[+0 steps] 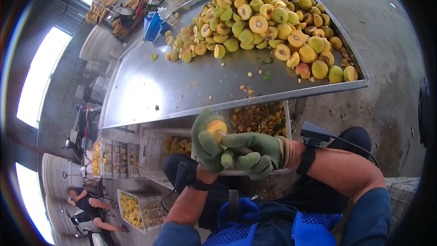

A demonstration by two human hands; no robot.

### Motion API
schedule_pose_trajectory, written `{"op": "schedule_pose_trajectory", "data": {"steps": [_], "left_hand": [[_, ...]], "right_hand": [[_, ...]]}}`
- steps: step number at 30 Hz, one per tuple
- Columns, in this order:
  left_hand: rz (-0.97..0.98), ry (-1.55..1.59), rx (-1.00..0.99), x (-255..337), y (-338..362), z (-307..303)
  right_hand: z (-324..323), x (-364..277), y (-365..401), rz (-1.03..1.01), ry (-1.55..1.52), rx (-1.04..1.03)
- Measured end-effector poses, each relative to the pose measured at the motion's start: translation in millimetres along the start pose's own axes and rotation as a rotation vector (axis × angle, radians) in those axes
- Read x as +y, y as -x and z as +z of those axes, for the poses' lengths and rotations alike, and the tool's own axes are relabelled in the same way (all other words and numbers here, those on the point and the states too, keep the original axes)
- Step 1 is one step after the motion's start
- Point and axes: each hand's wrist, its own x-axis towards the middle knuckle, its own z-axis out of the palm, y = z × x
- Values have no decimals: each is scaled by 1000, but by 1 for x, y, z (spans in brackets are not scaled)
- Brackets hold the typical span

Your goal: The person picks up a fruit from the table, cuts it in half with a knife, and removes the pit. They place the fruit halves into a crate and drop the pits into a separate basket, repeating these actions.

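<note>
A yellow-fleshed peach half [217,128], cut face up, is in my left hand [207,143], its gloved fingers wrapped round it. My right hand [257,152], in a matching green glove, is closed right beside it, thumb reaching to the fruit's edge. Between the right fingers shows part of a small tool with a slim brownish handle [243,150]; its working end is mostly hidden. Both hands are above the crates, just in front of the metal table [182,95]. On that table lies a big heap of halved and whole peaches [259,23], yellow and green.
Under the table edge stand a crate of peach scraps [259,118] and a white crate [150,150] with more pieces. More filled crates [141,209] stand on the floor at left. A blue container [154,27] sits on the table's far side. A person [88,205] sits at lower left.
</note>
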Motion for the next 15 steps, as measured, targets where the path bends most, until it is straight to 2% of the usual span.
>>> {"op": "schedule_pose_trajectory", "data": {"steps": [1,3,4,6,9,12,15], "left_hand": [[28,-2,3,-3,-1,1],[-209,288,35,2,2,1],[-328,433,53,6,2,2],[-341,391,125,13,-2,6],[-425,433,164,19,-5,7],[-464,567,152,15,-6,9],[-514,735,112,21,-11,7]], "right_hand": [[0,-1,1,7,5,-5],[-1,-1,3,27,9,-15],[10,-2,4,17,313,165],[38,-8,5,-2,925,523],[15,-4,-6,-323,1606,694],[36,-3,8,-199,1970,915],[37,0,13,-192,2121,975]]}}
